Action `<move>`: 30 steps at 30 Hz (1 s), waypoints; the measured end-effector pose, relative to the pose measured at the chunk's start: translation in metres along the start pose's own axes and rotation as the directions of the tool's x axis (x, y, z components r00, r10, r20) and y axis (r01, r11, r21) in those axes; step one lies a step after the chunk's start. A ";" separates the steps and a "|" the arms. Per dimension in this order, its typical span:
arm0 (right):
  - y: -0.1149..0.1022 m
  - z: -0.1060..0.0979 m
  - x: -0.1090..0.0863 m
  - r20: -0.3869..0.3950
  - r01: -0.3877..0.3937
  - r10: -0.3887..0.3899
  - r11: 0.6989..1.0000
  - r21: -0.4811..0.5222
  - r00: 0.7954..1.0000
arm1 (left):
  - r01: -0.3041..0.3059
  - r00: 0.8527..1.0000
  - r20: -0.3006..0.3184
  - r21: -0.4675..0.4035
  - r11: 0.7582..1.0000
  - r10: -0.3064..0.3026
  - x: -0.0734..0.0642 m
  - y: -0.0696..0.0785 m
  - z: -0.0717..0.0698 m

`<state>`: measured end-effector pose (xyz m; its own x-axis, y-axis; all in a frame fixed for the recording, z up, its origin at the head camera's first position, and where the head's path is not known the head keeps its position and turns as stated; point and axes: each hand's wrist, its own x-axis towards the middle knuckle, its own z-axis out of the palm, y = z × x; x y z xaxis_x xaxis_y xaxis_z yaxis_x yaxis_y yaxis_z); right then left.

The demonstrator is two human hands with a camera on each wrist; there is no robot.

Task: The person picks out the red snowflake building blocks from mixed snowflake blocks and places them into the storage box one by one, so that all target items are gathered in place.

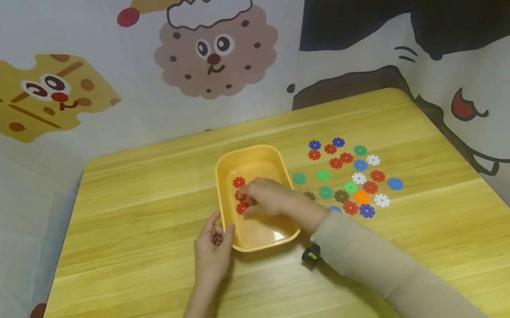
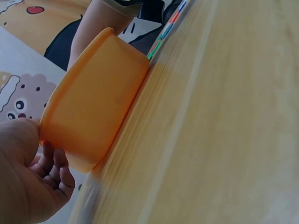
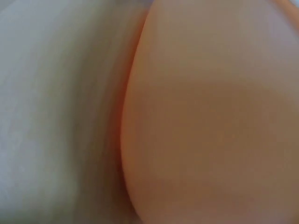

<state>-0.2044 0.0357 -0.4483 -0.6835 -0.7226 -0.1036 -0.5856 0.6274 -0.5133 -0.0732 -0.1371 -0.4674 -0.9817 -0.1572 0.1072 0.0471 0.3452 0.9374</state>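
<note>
A yellow-orange plastic tub (image 1: 271,241) stands on the table. My left hand (image 1: 212,249) holds its left wall near the front corner, thumb at the rim and the other fingers curled outside; the left wrist view shows this grip on the tub (image 2: 100,98) from the side. Inside, three red flower-shaped plastic discs (image 1: 238,182) form a column along the left side. My right hand (image 1: 267,196) reaches in over the right wall, its thumb and finger about the nearest red disc (image 1: 242,209). Its fingers partly cover the middle disc. Only the blurred tub wall (image 3: 210,140) and sleeve fill the right wrist view.
Right of the tub, many loose flower-shaped discs lie scattered: red (image 1: 350,207), blue (image 1: 395,184), green (image 1: 323,175), white (image 1: 381,200), brown (image 1: 341,196) and orange (image 1: 361,197). The wooden table (image 1: 135,208) meets a cartoon-printed cloth (image 1: 133,127) behind. My right forearm passes close by the nearest discs.
</note>
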 end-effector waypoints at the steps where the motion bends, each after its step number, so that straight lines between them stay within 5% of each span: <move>1: -0.001 -0.001 -0.001 -0.020 0.008 -0.007 1.000 0.010 1.000 | -0.002 1.000 0.000 -0.001 1.000 0.002 0.000 0.000 0.000; 10: 0.000 -0.015 -0.015 -0.253 0.125 -0.103 0.990 0.073 0.962 | -0.018 1.000 -0.013 -0.002 1.000 0.018 0.001 -0.007 0.001; 20: 0.018 -0.023 -0.039 -0.501 0.194 -0.116 0.975 0.107 0.858 | 0.004 1.000 -0.013 0.003 1.000 -0.004 0.001 -0.006 0.002; 30: 0.040 -0.029 -0.066 -0.534 0.145 -0.017 0.969 0.198 0.846 | 0.009 1.000 -0.006 0.031 0.999 -0.009 0.000 -0.004 0.001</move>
<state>-0.1949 0.1169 -0.4372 -0.8003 -0.4671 0.3758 -0.5803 0.4460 -0.6814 -0.0739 -0.1376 -0.4714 -0.9809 -0.1660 0.1010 0.0324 0.3727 0.9274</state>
